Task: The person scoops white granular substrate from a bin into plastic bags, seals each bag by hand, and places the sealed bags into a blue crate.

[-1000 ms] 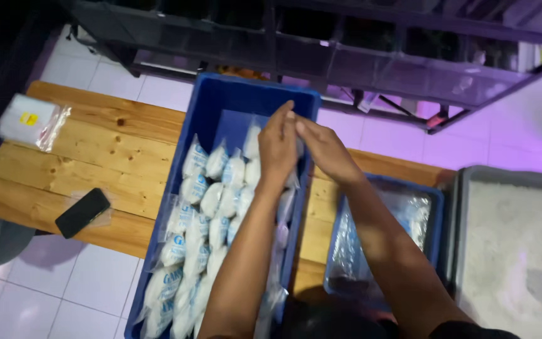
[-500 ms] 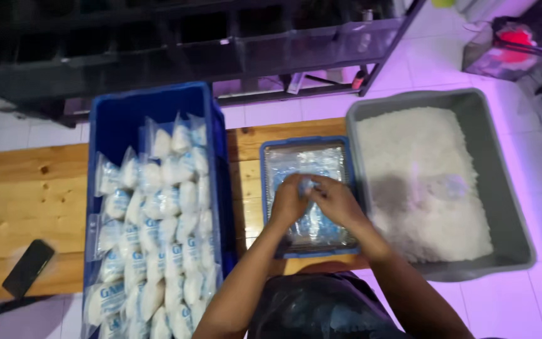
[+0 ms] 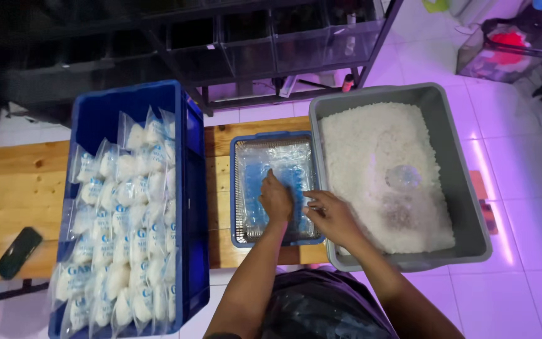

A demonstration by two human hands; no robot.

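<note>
My left hand (image 3: 276, 198) rests flat on a stack of empty clear plastic bags (image 3: 273, 163) inside a small blue tray (image 3: 238, 139) at the middle of the wooden table. My right hand (image 3: 330, 216) hovers over the tray's right edge, beside the grey tub (image 3: 465, 188) filled with white granules (image 3: 377, 157); its fingers are curled toward the bags, and whether they pinch one I cannot tell. A clear plastic cup (image 3: 403, 177) lies on the granules. To the left, a large blue crate (image 3: 192, 188) holds rows of several filled, sealed bags (image 3: 120, 220).
A dark phone (image 3: 18, 252) lies on the wooden table (image 3: 14, 188) at the left. A clear bag sits at the far left edge. A dark metal shelf rack (image 3: 252, 50) stands behind the table. White floor tiles surround it.
Both hands left the blue crate and came right to the small tray of empty bags. My view swung right with them, and the grey tub came fully into sight.
</note>
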